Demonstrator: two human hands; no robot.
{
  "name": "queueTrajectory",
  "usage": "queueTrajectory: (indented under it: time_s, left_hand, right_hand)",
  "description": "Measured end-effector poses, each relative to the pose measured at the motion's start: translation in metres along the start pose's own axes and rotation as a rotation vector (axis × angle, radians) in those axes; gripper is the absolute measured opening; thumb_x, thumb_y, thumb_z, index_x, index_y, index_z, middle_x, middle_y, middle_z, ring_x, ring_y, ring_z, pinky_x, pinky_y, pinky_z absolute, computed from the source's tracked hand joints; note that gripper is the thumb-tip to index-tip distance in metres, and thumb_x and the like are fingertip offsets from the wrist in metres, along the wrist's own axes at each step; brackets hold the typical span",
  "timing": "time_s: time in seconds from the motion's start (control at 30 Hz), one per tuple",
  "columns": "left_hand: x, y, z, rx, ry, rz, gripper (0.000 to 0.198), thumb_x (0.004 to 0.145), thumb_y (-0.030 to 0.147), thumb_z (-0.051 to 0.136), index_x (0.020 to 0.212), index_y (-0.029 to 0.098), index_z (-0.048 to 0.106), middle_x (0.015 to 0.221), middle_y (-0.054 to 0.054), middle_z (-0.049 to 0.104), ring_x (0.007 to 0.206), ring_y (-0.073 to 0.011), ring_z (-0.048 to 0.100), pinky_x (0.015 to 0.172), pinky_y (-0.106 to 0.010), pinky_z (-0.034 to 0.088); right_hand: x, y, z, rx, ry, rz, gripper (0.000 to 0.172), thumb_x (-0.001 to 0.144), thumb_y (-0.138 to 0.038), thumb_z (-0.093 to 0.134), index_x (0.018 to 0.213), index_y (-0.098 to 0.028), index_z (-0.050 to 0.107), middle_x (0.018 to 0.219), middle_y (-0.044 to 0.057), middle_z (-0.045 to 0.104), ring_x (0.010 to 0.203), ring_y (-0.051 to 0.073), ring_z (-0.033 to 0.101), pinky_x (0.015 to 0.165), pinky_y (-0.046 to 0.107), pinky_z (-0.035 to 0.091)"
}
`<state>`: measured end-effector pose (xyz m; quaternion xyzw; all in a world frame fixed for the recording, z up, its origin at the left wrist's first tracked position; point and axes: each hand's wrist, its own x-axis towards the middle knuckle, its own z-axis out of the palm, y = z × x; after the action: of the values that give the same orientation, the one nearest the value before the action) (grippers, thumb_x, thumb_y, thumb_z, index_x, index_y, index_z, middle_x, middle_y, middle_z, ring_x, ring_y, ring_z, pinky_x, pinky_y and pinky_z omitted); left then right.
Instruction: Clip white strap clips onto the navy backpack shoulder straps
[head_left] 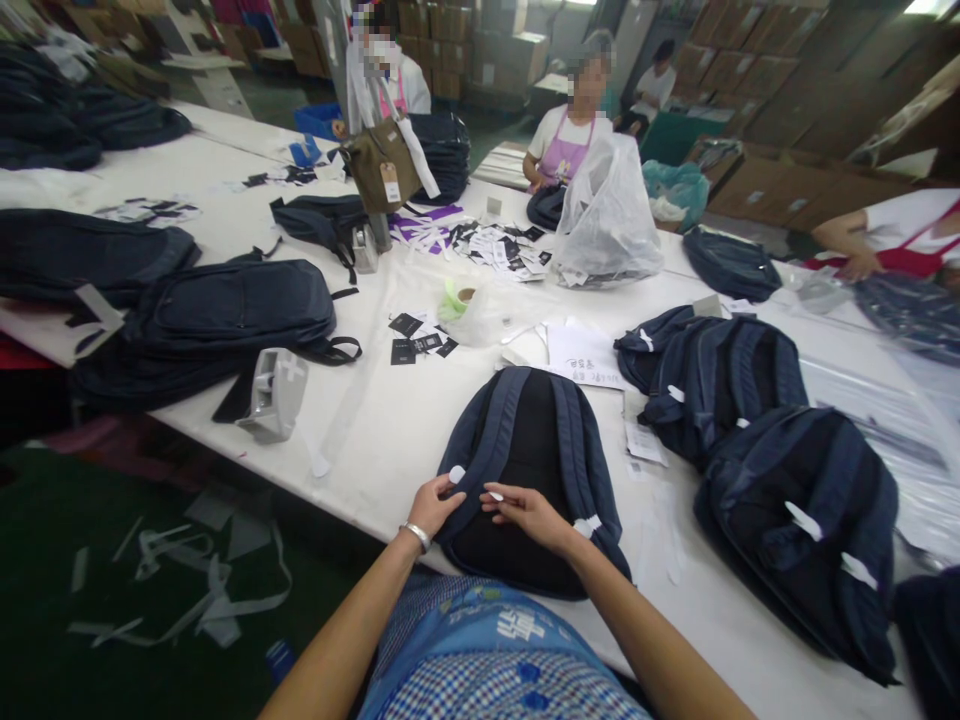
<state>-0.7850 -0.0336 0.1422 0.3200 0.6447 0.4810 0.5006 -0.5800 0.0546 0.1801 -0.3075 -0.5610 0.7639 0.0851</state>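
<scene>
In front of me a dark navy backpack lies on the table with its straps and back panel facing up. My left hand is at its left edge, fingers closed in a pinch by a small white oval piece, which looks like paper or a sticker. Over the back panel, my right hand pinches another small white piece between thumb and fingertips. A white wrap sits on the backpack's lower right strap.
Several navy backpacks with white wraps lie right; more backpacks lie left. A tape dispenser, black tags, a tape roll and a paper sheet are on the table. Co-workers are across it.
</scene>
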Motion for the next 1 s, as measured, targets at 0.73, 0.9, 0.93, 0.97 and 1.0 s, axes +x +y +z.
queueTrajectory:
  time_s: [0.73, 0.9, 0.93, 0.97, 1.0]
  left_hand:
    - [-0.013, 0.003, 0.014, 0.361, 0.292, 0.259, 0.022, 0.085, 0.035, 0.053, 0.096, 0.024, 0.069, 0.095, -0.002, 0.072, 0.085, -0.0189, 0.067, 0.078, -0.030, 0.053]
    - [-0.015, 0.002, 0.011, 0.410, 0.268, 0.362, 0.019, 0.084, 0.031, 0.055, 0.092, 0.024, 0.070, 0.099, -0.004, 0.071, 0.094, -0.0194, 0.065, 0.087, -0.033, 0.051]
    - [-0.015, 0.002, 0.011, 0.405, 0.263, 0.363, 0.019, 0.084, 0.031, 0.055, 0.091, 0.024, 0.070, 0.100, -0.004, 0.071, 0.094, -0.0194, 0.065, 0.088, -0.033, 0.050]
    - [-0.015, 0.002, 0.010, 0.400, 0.257, 0.351, 0.019, 0.084, 0.033, 0.054, 0.091, 0.023, 0.070, 0.099, -0.004, 0.071, 0.094, -0.0195, 0.065, 0.087, -0.033, 0.050]
    - [-0.015, 0.003, 0.010, 0.396, 0.251, 0.327, 0.020, 0.085, 0.034, 0.054, 0.090, 0.023, 0.070, 0.097, -0.004, 0.071, 0.092, -0.0197, 0.065, 0.086, -0.033, 0.051]
  right_hand:
    - [0.067, 0.015, 0.024, -0.432, 0.410, 0.075, 0.027, 0.074, -0.043, 0.064, 0.075, -0.017, 0.071, 0.063, 0.003, 0.068, 0.054, 0.013, 0.059, 0.050, 0.020, 0.040]
    - [0.070, 0.017, 0.019, -0.381, 0.324, 0.062, 0.023, 0.073, -0.038, 0.065, 0.075, -0.016, 0.070, 0.062, 0.002, 0.068, 0.053, 0.013, 0.059, 0.051, 0.021, 0.042]
    - [0.071, 0.018, 0.018, -0.362, 0.297, 0.053, 0.023, 0.073, -0.038, 0.065, 0.075, -0.016, 0.070, 0.062, 0.002, 0.067, 0.053, 0.012, 0.059, 0.051, 0.020, 0.042]
    - [0.071, 0.019, 0.018, -0.340, 0.277, 0.042, 0.023, 0.073, -0.038, 0.065, 0.076, -0.016, 0.069, 0.062, 0.002, 0.067, 0.052, 0.012, 0.059, 0.051, 0.020, 0.042]
    - [0.071, 0.019, 0.018, -0.316, 0.265, 0.030, 0.023, 0.073, -0.038, 0.065, 0.076, -0.015, 0.069, 0.062, 0.001, 0.067, 0.052, 0.012, 0.059, 0.052, 0.020, 0.042]
